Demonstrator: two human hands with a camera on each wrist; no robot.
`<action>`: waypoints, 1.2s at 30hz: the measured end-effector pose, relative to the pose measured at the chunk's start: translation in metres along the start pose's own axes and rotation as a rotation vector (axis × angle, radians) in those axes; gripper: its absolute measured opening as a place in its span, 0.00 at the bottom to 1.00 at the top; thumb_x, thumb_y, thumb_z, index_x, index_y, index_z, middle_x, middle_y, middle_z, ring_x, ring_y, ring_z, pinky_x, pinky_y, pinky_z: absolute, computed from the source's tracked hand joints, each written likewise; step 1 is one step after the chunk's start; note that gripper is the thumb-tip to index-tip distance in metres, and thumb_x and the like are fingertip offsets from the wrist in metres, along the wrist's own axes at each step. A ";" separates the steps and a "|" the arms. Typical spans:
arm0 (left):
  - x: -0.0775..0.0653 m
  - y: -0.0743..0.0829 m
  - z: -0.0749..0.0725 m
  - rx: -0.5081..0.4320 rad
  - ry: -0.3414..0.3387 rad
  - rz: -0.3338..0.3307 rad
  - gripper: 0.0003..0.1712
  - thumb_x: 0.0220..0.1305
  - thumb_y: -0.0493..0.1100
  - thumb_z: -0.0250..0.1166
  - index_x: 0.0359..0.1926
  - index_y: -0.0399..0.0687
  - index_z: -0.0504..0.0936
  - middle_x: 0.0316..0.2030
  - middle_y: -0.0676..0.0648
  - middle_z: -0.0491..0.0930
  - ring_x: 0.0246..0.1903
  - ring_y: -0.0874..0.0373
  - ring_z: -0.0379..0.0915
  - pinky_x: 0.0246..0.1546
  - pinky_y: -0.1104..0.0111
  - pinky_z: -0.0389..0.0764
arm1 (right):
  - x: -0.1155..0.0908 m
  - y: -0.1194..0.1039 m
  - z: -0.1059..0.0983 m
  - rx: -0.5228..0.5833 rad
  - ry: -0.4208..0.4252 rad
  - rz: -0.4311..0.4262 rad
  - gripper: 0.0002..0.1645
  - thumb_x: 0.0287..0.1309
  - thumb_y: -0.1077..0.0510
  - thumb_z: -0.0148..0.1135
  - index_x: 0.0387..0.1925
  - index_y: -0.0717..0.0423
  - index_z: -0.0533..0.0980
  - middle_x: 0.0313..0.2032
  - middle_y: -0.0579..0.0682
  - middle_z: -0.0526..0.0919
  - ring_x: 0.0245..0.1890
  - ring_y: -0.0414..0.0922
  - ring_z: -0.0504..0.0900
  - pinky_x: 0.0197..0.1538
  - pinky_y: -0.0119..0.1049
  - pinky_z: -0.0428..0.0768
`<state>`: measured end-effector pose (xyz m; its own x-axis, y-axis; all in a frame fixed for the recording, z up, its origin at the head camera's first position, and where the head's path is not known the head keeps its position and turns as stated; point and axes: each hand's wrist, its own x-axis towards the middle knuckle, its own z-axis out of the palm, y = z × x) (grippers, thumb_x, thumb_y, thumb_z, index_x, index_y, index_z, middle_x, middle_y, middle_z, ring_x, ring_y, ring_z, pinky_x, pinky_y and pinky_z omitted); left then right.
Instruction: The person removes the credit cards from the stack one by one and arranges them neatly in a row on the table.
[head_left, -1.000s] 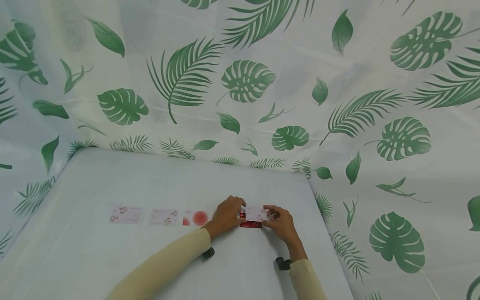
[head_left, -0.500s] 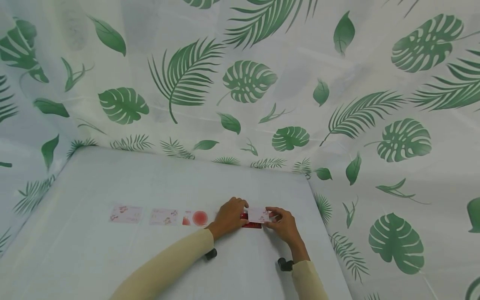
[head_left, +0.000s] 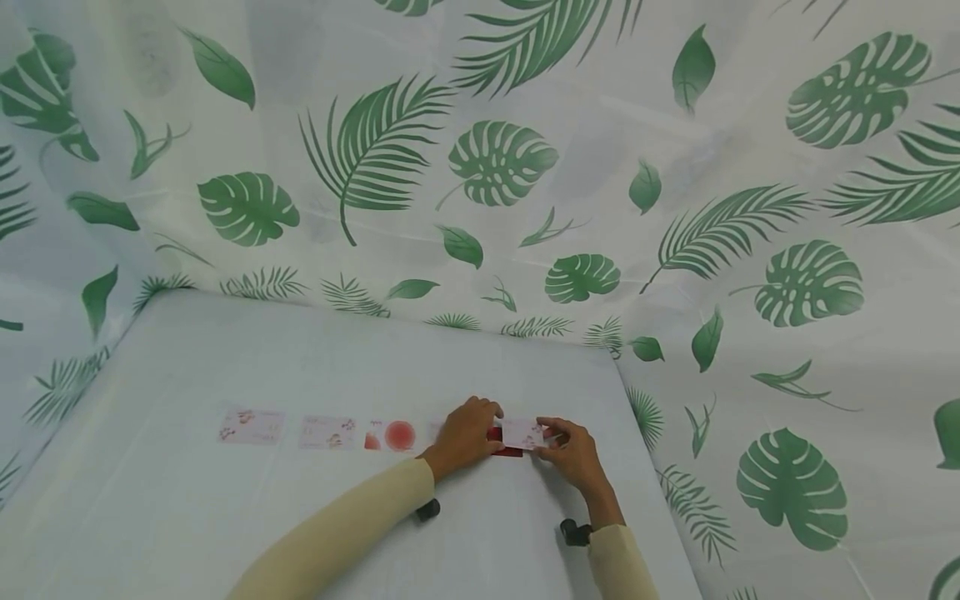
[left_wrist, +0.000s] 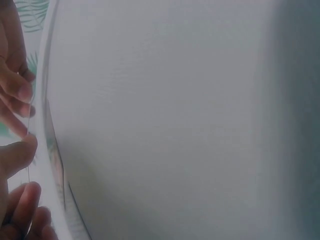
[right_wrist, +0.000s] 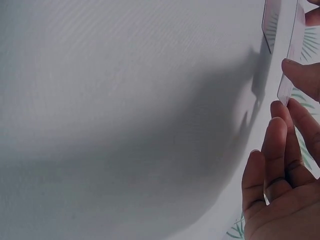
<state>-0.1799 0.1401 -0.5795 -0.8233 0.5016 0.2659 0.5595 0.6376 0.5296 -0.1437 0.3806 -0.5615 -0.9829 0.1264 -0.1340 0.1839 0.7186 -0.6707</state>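
Both hands hold a pale pink printed card raised above the table in the head view. My left hand pinches its left end, and my right hand pinches its right end between thumb and fingers. Beneath it lies a dark red card, partly covered by the pink card and the left hand. In the left wrist view the left thumb is at the card's thin edge. The right wrist view shows the card edge-on, apart from the surface, with the right hand at its lower end.
Left of the hands, a row of flat cards lies on the white table: two pale pink cards and a red-circle card. Another pale card is partly hidden by the left hand. A leaf-print curtain borders the table.
Both hands have shifted slightly right with the pink card. More of the pale card left of the left hand shows now.
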 end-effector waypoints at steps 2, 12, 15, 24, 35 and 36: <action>0.000 0.001 0.000 -0.005 0.000 0.004 0.27 0.59 0.51 0.82 0.55 0.46 0.85 0.41 0.50 0.86 0.41 0.58 0.75 0.43 0.70 0.81 | -0.001 0.001 -0.001 -0.009 0.001 0.002 0.33 0.53 0.66 0.79 0.62 0.48 0.84 0.48 0.54 0.86 0.44 0.49 0.79 0.42 0.35 0.75; 0.003 0.004 0.009 -0.025 -0.016 -0.011 0.27 0.59 0.52 0.82 0.55 0.48 0.84 0.36 0.52 0.83 0.40 0.59 0.74 0.40 0.70 0.79 | -0.005 0.005 -0.006 -0.020 0.010 0.015 0.33 0.53 0.66 0.79 0.62 0.50 0.83 0.48 0.54 0.86 0.45 0.48 0.79 0.41 0.33 0.76; 0.004 0.006 0.011 -0.026 -0.012 -0.005 0.27 0.58 0.53 0.82 0.55 0.47 0.84 0.36 0.52 0.83 0.39 0.60 0.73 0.40 0.71 0.78 | -0.006 0.008 -0.007 -0.018 0.014 0.021 0.34 0.53 0.66 0.79 0.62 0.49 0.83 0.48 0.53 0.86 0.45 0.48 0.78 0.41 0.33 0.76; 0.005 0.009 0.019 -0.020 -0.003 -0.006 0.28 0.58 0.54 0.82 0.54 0.49 0.84 0.36 0.53 0.83 0.39 0.61 0.73 0.41 0.71 0.78 | -0.006 0.012 -0.011 -0.019 0.019 0.037 0.35 0.52 0.66 0.79 0.63 0.48 0.83 0.48 0.52 0.86 0.45 0.47 0.79 0.41 0.33 0.77; 0.005 0.019 0.017 -0.042 -0.014 -0.010 0.28 0.59 0.53 0.81 0.56 0.47 0.84 0.44 0.51 0.87 0.43 0.59 0.76 0.46 0.69 0.81 | -0.009 0.018 -0.015 -0.031 0.028 0.044 0.35 0.53 0.67 0.79 0.64 0.49 0.83 0.49 0.54 0.85 0.45 0.47 0.79 0.41 0.33 0.77; 0.005 0.020 0.017 -0.045 -0.017 -0.011 0.28 0.60 0.53 0.81 0.56 0.47 0.84 0.45 0.50 0.87 0.43 0.59 0.76 0.46 0.69 0.81 | -0.009 0.018 -0.016 -0.033 0.027 0.048 0.35 0.53 0.66 0.79 0.64 0.49 0.83 0.50 0.54 0.85 0.45 0.48 0.79 0.41 0.33 0.77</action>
<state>-0.1711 0.1653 -0.5810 -0.8275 0.5045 0.2465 0.5451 0.6163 0.5684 -0.1312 0.4034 -0.5611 -0.9729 0.1798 -0.1455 0.2311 0.7332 -0.6396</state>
